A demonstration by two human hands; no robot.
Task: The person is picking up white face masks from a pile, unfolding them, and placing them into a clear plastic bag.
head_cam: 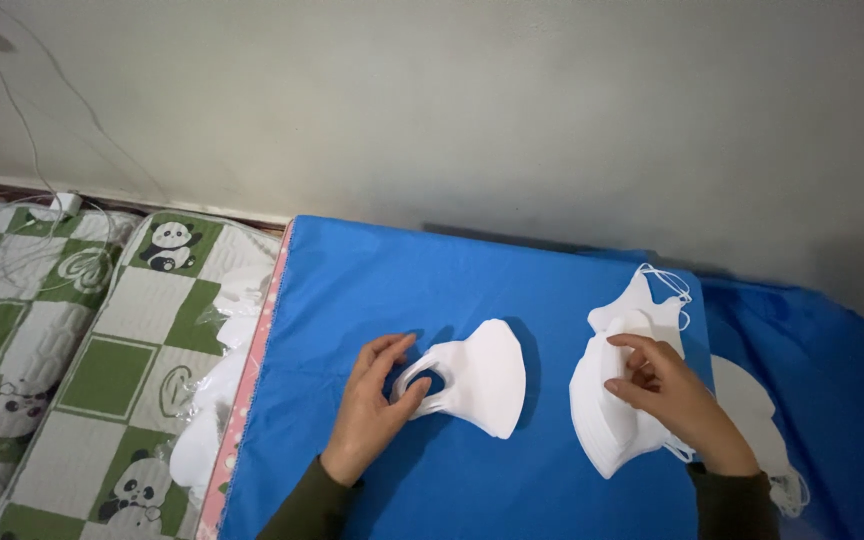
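Note:
A folded white face mask lies near the middle of a blue cloth-covered surface. My left hand rests on the cloth with thumb and fingers pinching the mask's ear loop at its left end. To the right stands a thick stack of white masks with loose ear loops at its far end. My right hand lies on top of that stack, fingertips curled onto the upper masks. Both sleeves are dark green.
A green and white checked quilt with panda prints lies to the left. Clear plastic bags holding more white masks sit in the gap beside the blue surface. Another white piece lies right of the stack. A grey wall rises behind, with thin white cables.

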